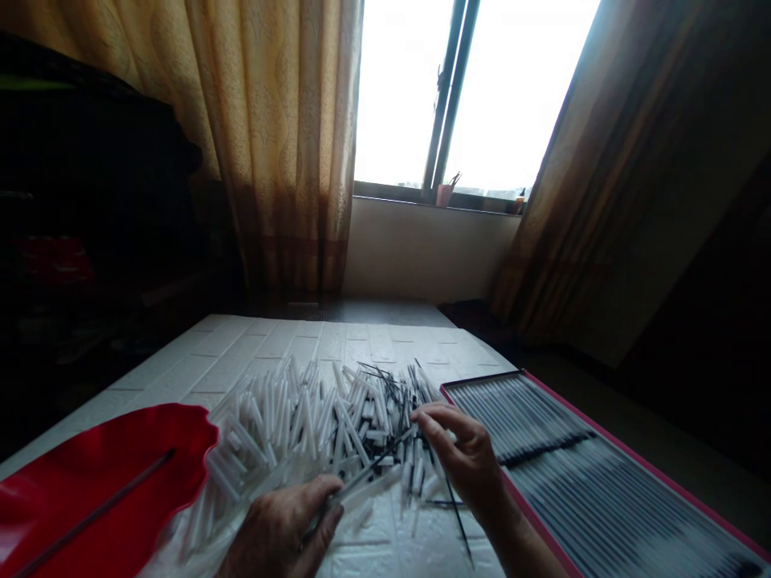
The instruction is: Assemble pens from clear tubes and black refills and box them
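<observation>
Dark slender rod (pixel 384 456), above the desk (pixel 337 341) and beside the heaped tubes (pixel 289 417): the left hand (pixel 286 526) clamps its near end, the right hand (pixel 454 445) pinches its far end. It is probably light, fairly stiff, perhaps slippery, and liable to snap; fingertips near the ends suit it.

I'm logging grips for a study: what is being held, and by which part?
A thin dark stick: the left hand holds its near end. The right hand has fingertips at its far end; whether they grip is unclear.
</observation>
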Motion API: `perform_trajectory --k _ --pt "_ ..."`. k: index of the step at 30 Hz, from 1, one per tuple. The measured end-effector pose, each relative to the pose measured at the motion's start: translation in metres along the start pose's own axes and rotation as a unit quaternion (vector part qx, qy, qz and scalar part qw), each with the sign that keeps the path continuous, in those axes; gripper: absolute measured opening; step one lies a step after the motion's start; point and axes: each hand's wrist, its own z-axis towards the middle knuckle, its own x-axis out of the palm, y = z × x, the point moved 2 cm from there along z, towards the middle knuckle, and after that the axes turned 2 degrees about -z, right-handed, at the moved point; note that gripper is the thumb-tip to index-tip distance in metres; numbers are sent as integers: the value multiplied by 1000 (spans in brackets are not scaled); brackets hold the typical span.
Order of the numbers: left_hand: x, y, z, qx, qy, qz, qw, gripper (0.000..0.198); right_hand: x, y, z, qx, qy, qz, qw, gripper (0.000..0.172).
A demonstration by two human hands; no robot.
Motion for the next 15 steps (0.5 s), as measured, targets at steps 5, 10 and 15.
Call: perform_trajectory --k 5,10,15 --pt "-1 -1 2 -3 -10 -1 1000 19 11 10 -5 -26 74 -34 996 25" --pt "-3 -2 3 -5 -6 -12 1000 16 20 13 -11 -56 103 -56 992 22" --pt "-1 -1 2 -19 16 -22 999 15 29 19 -17 -101 141 -69 982 22"
